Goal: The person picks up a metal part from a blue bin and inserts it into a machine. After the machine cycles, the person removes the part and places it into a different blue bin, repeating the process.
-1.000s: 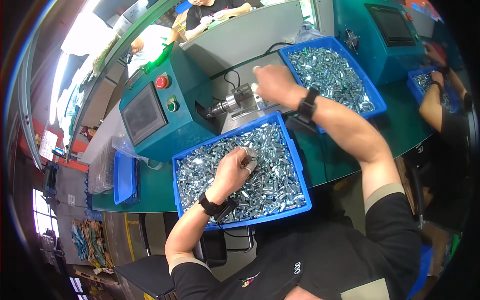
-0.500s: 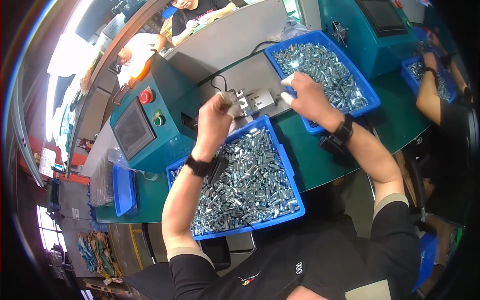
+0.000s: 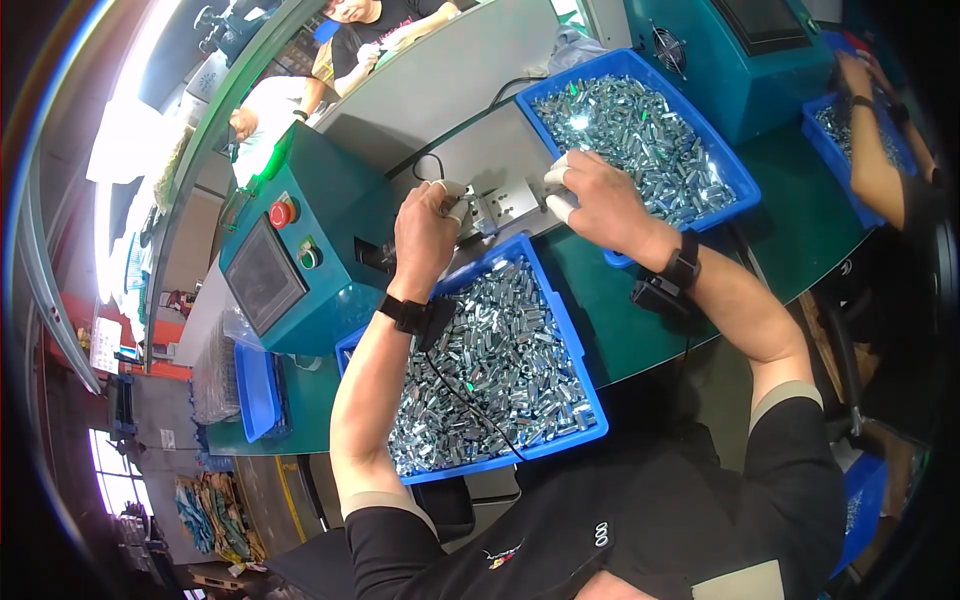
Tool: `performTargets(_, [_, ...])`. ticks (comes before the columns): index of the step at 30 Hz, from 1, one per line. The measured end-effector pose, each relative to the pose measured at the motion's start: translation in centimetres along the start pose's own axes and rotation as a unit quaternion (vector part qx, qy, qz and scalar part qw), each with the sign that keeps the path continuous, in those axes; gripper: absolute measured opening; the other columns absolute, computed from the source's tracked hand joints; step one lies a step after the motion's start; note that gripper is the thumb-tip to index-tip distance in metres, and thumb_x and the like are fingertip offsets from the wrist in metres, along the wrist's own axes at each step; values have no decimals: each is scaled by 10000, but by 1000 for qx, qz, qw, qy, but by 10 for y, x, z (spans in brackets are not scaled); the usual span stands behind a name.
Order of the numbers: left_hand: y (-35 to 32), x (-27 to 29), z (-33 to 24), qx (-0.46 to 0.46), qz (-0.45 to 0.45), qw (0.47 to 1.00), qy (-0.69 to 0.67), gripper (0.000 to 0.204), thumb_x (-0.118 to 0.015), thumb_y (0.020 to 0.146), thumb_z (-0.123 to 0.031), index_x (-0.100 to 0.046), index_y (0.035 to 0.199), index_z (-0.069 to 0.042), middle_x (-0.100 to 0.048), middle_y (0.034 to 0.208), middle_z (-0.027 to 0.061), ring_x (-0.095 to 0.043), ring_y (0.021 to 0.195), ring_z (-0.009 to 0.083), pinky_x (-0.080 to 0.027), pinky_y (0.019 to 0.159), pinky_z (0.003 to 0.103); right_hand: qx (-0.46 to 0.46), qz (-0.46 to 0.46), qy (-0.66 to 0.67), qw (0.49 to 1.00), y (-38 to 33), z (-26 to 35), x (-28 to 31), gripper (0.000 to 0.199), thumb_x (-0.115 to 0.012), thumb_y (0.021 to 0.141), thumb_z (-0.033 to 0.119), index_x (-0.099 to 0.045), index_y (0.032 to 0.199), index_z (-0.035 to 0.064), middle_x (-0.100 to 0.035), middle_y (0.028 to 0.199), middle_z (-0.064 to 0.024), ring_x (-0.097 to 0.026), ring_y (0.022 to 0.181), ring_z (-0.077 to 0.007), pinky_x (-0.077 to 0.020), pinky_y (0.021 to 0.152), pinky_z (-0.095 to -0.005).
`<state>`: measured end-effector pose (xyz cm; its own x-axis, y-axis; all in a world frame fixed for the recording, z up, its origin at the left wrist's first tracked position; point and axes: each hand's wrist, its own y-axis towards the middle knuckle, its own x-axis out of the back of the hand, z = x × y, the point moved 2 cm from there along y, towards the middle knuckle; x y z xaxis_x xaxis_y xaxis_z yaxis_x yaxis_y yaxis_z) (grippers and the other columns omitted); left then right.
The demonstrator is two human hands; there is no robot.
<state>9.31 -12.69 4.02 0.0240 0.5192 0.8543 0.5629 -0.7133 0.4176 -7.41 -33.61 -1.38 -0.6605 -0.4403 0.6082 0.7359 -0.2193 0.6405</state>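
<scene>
My left hand [image 3: 426, 238], with white finger covers, is closed in a pinch at the left end of a small metal fixture [image 3: 512, 203]. Whatever is between its fingertips is too small to make out. At the fixture's right end is my right hand [image 3: 608, 208], thumb and index finger also covered in white and curled toward each other; a small dark thing shows at their tips, its kind unclear. Below my left hand lies a blue tray [image 3: 572, 345] full of small shiny metal pieces [image 3: 490, 370]. A second blue tray [image 3: 742, 178] of similar pieces stands beyond my right hand.
To the left stands a teal machine with a screen [image 3: 264, 274], a red button [image 3: 283, 212] and a green knob [image 3: 309, 257]. Blue trays [image 3: 258, 390] sit at the green table's [image 3: 630, 315] left end. Other people work across the partition and at the far right.
My right hand has moved slightly left, closer to the fixture. My left fingers have shifted at its left end. A light by the machine has turned from orange to green.
</scene>
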Motion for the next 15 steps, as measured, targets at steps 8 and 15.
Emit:
performTargets(8, [3,-2,-5,-34,-23,998,-39,130,-761,851,-69,-742,978,-50,-700,897,133,-649,890,368,-507,778,464,-3,0,1,1000,-3,-2,-1,203,-746,885,156,-739,1058,50,-686,1090,-103,-663,1055,-338,-561,909,-443])
performTargets(15, [-1,3,0,-83,-2,994,65,234,-687,781,49,-737,997,-27,-690,894,139,-656,936,360,-514,863,451,13,2,10,1000,0,3,4,206,-749,892,169,-741,1057,46,-688,1083,-107,-668,1036,-353,-561,903,-450])
